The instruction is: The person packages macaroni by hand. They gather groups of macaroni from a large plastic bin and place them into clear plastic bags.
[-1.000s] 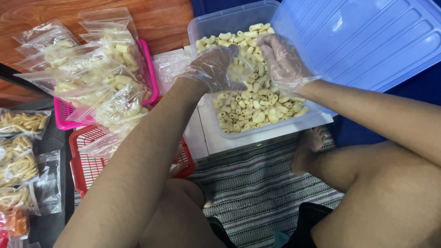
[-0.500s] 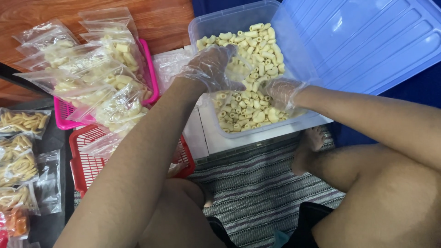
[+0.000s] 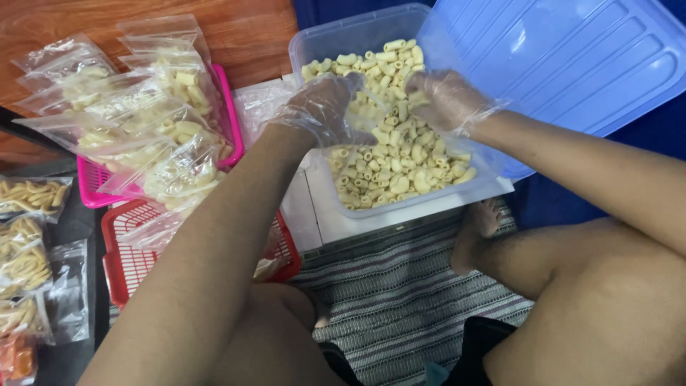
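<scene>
Fingers (image 3: 336, 89) probably around upright bag (image 3: 364, 107), mouth toward right hand (image 3: 446, 100).

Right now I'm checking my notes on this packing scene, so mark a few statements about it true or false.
1. Both hands wear clear plastic gloves: left hand, right hand. True.
2. The clear tub holds red beans. False: it holds pale tube-shaped snack pieces.
3. Filled clear bags lie heaped on the pink basket. True.
4. The blue lid covers the tub. False: it stands off, tilted behind the tub.
5. The red basket sits nearer the person than the pink one. True.
</scene>
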